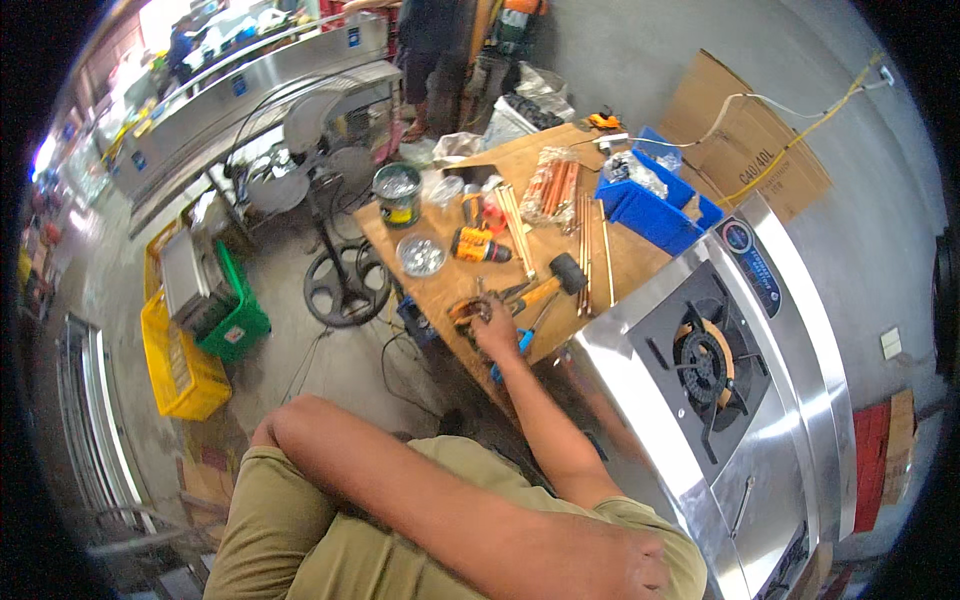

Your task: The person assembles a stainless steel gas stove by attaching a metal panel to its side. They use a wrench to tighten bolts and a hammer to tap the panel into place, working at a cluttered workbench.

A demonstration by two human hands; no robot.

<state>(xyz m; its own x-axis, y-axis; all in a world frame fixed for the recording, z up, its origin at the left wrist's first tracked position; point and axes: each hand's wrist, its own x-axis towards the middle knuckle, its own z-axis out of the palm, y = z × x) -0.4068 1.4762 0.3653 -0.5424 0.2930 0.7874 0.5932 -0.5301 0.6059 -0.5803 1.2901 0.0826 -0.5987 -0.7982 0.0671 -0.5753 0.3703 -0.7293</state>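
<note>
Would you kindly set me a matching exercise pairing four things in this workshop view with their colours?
Things:
1. bins
2. crate on the floor
3. mallet head
4. burner housing

Colours:
A. black
B. silver
C. blue
D. yellow

Pairs: 1-C, 2-D, 3-A, 4-B

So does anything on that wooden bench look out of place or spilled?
Nothing looks spilled or damaged. The wooden bench is cluttered, though: the mallet, loose rods and pliers by the right hand lie scattered at odd angles.
</note>
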